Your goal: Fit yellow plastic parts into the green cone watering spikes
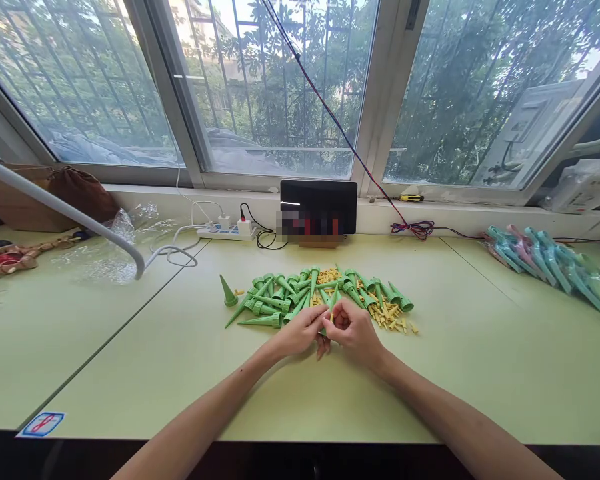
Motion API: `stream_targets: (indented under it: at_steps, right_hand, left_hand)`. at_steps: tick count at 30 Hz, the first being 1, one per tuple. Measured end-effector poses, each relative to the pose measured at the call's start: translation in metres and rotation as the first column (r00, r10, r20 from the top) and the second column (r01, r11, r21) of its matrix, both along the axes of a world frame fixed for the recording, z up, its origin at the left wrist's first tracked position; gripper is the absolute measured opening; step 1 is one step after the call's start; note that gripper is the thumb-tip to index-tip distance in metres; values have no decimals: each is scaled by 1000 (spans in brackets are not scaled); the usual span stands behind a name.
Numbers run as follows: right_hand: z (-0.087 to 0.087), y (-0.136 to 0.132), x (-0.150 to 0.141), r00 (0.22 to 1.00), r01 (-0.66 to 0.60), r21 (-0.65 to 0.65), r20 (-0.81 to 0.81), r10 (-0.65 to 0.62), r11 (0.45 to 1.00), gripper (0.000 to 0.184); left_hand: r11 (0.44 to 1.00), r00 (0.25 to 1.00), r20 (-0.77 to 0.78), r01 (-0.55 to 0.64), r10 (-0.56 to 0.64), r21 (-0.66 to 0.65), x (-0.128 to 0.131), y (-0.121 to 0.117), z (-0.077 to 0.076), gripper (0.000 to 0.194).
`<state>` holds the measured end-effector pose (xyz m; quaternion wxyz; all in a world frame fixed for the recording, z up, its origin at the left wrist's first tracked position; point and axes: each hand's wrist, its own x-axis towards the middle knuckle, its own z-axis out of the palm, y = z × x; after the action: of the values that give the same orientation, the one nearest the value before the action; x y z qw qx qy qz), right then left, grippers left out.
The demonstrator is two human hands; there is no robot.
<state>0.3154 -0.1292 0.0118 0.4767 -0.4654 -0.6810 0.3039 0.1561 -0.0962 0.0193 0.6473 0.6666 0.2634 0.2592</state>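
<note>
Close together in front of the pile, my left hand (pixel 304 331) and my right hand (pixel 353 331) meet. A green plastic spike (pixel 335 297) points upward from between them, its lower part covered by the left fingers that grip it. Pinched in my right fingertips is a small yellow plug (pixel 331 318), held against the spike; whether it sits in a hole cannot be seen. Just beyond lie several green spikes (pixel 273 303) with wide ribbed caps, and many small yellow plugs (pixel 387 313) are heaped to the right. One green spike (pixel 229 292) stands upright at the left end.
A dark tablet screen (pixel 319 208) leans on the sill behind the pile. Left of it lies a power strip (pixel 226 231) with cables. A white tubular arm (pixel 65 207) crosses the left side. Bagged teal and pink items (pixel 550 267) lie right. A yellow cutter (pixel 411 198) rests on the sill.
</note>
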Motion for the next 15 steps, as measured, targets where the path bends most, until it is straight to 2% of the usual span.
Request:
stream_targets:
  at_steps: [4,9,12,15]
  right_hand:
    - [1,1,1,1000,-11,6,9,11,1000,18]
    - [4,1,3,999,12,49,36,-14,999,11]
    - [5,1,4,998,36,80,40,-40,996,11]
    - [5,3,5,998,59,53,25,-60,997,15]
  left_hand:
    - [1000,1000,-5,-17,17,9,0,2,-1,38]
    - [984,989,11,-151,151,96,0,3,2,37]
    - [953,968,-47,-233,246,196,-3,2,7,34]
    - [878,912,-139,-318,387,359,-6,1,12,32]
